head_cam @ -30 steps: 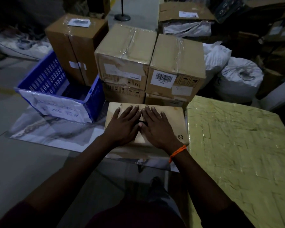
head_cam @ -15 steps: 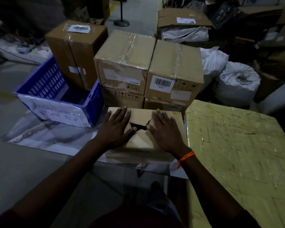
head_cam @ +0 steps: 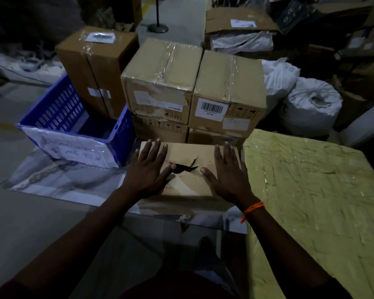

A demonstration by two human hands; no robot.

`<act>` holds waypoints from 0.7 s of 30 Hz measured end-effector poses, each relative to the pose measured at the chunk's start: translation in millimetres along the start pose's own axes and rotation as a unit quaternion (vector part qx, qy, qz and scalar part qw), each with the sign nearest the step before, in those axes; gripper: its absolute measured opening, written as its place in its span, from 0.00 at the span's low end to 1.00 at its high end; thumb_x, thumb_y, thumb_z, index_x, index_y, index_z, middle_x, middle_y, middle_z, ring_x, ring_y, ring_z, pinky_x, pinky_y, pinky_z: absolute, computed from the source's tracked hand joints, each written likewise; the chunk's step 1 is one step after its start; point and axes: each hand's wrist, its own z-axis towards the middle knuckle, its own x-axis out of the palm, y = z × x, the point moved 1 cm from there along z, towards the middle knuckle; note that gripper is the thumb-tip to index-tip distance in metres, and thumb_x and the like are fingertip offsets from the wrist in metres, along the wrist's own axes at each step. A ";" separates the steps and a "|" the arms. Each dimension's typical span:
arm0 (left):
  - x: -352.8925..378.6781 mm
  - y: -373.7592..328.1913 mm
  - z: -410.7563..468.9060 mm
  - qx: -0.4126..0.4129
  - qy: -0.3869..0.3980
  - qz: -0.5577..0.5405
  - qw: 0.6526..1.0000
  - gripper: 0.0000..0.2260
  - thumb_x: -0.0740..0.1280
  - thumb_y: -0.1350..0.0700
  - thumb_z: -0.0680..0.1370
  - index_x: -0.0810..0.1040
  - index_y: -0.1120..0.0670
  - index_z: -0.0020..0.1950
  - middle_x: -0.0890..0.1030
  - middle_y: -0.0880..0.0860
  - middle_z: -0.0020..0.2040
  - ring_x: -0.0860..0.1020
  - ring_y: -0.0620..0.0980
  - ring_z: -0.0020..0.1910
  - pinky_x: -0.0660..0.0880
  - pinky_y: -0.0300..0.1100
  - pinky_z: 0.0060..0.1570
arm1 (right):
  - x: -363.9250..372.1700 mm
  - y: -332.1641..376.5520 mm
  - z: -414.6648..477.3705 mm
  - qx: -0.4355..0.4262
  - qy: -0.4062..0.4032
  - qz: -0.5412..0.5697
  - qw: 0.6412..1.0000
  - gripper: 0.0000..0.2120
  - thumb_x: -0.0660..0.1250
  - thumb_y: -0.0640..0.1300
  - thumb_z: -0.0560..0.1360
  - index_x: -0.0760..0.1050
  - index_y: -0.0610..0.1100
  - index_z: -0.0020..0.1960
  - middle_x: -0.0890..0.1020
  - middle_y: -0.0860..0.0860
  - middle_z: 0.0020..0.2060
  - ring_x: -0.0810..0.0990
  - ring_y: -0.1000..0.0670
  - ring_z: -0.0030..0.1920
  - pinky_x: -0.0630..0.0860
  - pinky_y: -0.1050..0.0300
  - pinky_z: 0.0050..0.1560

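The small cardboard box lies on a plastic sheet on the floor, between a blue crate and a yellow wrapped parcel, just in front of stacked cartons. Both hands press flat on its lid, fingers straight and spread wide - left hand and right hand either side of a ragged tear.
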 end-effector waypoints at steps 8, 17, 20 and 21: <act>-5.1 -5.4 -19.2 -0.209 -0.138 -0.388 0.887 0.22 0.60 0.43 0.84 0.68 0.52 0.75 0.74 0.54 0.70 0.75 0.55 0.68 0.74 0.48 0.62 | -10.9 -19.7 -1.3 0.275 -0.063 0.381 0.880 0.40 0.69 0.66 0.76 0.67 0.41 0.77 0.80 0.43 0.67 0.78 0.40 0.66 0.74 0.52 0.62; -6.6 -7.9 -52.3 -0.138 -0.188 -0.460 0.857 0.14 0.62 0.41 0.84 0.72 0.41 0.68 0.80 0.44 0.62 0.80 0.38 0.56 0.79 0.43 0.55 | -11.4 -14.6 -39.8 0.246 -0.108 0.439 0.858 0.40 0.61 0.77 0.73 0.72 0.50 0.74 0.80 0.47 0.66 0.79 0.42 0.64 0.75 0.41 0.67; -8.4 -10.4 -62.7 -0.116 -0.229 -0.495 0.830 0.17 0.63 0.43 0.84 0.71 0.44 0.71 0.79 0.44 0.64 0.79 0.42 0.61 0.79 0.39 0.52 | -12.3 -9.9 -52.2 0.239 -0.152 0.511 0.812 0.26 0.59 0.70 0.80 0.77 0.51 0.63 0.84 0.47 0.54 0.83 0.42 0.54 0.79 0.44 0.57; -8.2 -10.5 -65.8 -0.136 -0.242 -0.516 0.810 0.16 0.63 0.43 0.84 0.71 0.46 0.70 0.79 0.44 0.63 0.79 0.42 0.61 0.78 0.37 0.51 | -12.5 -6.1 -56.8 0.242 -0.154 0.536 0.794 0.23 0.59 0.70 0.80 0.79 0.52 0.59 0.84 0.48 0.51 0.83 0.43 0.52 0.79 0.45 0.54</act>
